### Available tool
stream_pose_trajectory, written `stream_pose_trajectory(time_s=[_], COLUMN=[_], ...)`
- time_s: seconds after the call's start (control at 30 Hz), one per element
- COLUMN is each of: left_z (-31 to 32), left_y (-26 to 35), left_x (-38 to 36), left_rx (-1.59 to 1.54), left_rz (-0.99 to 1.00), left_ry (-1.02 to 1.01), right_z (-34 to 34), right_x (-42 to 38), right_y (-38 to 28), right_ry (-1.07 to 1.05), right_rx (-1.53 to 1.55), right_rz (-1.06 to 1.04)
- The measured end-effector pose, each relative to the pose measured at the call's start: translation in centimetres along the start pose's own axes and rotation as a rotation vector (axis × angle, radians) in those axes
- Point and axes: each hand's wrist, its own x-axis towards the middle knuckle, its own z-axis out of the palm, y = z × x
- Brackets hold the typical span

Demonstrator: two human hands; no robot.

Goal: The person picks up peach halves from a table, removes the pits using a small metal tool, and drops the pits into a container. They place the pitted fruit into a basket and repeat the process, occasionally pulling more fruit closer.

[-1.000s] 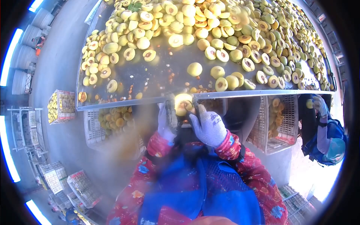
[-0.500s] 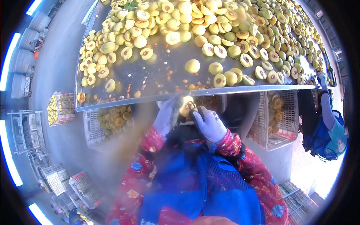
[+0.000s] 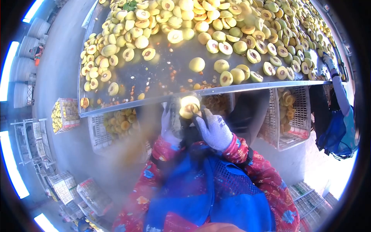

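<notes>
Both my hands wear pale gloves with dark fingers, just below the metal edge of a table (image 3: 154, 101). A bright yellow fruit half (image 3: 189, 107), cut face up, sits between them. My left hand (image 3: 170, 121), partly smeared, is closed around the fruit's left side. Against its lower right, my right hand (image 3: 213, 129) has its fingers bent together; what they grip, if anything, is too small to make out. On the table above lie whole-looking fruits (image 3: 197, 64), halves (image 3: 148, 54) and small brown bits.
Crates of fruit stand under the table at left (image 3: 98, 129) and right (image 3: 295, 116). Another crate (image 3: 69, 114) is on the floor farther left. A co-worker (image 3: 342, 123) reaches onto the table at the far right. Stacked crates (image 3: 63, 187) stand lower left.
The fruit's cut face now shows more fully between my hands. My right hand has shifted slightly down. The co-worker's arm reaches farther up over the table, and the view has tilted a little.
</notes>
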Motion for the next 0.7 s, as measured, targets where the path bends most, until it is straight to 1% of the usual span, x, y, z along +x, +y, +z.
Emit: stream_pose_trajectory(time_s=[0.03,0.1,0.17,0.2,0.27,0.33,0.37,0.43,0.47,0.53,0.57,0.6,0.63,0.7], left_z=[1.0,1.9,2.4,2.5,2.8,3.1,3.1,3.9,3.8,3.4,3.4,2.9,2.5,2.4], left_y=[-0.8,-1.0,-0.4,0.2,0.6,0.4,0.3,-1.7,-2.2,-2.6,-3.1,-2.3,-1.5,0.4], left_x=[-0.8,-1.6,-1.6,-1.3,-1.2,-1.2,-1.0,-1.0,-1.4,-1.6,-1.7,-1.1,-0.4,0.0], left_rx=[-0.029,-0.323,-0.442,-0.414,-0.508,-0.748,-0.793,-0.918,-0.887,-0.825,-0.703,-0.348,0.029,-0.157], left_rz=[0.006,-0.210,-0.272,-0.226,-0.220,-0.293,-0.290,-0.404,-0.418,-0.442,-0.434,-0.161,0.079,-0.095], left_ry=[0.089,0.090,0.091,0.091,0.090,0.086,0.046,-0.045,-0.085,-0.165,-0.140,-0.126,-0.022,-0.030], right_z=[0.2,0.6,1.0,1.3,1.7,1.1,0.8,0.4,0.5,1.2,1.5,1.8,2.0,2.1], right_x=[0.0,-0.2,-0.4,-0.4,-0.3,0.2,0.3,0.2,-0.1,-0.6,-0.7,-0.7,-0.8,-0.8], right_y=[0.1,0.4,0.7,1.2,2.3,2.7,2.8,2.4,2.2,2.7,2.9,2.6,2.3,2.1], right_ry=[0.012,0.048,0.094,0.092,0.088,-0.095,-0.185,-0.152,-0.138,-0.014,0.050,0.070,0.087,0.102], right_rx=[0.003,-0.007,-0.032,-0.025,-0.011,0.439,0.662,0.513,0.442,0.132,-0.023,-0.040,-0.058,-0.074], right_rz=[0.006,-0.005,-0.039,-0.076,-0.151,0.198,0.373,0.369,0.373,0.067,-0.089,-0.055,-0.019,0.029])
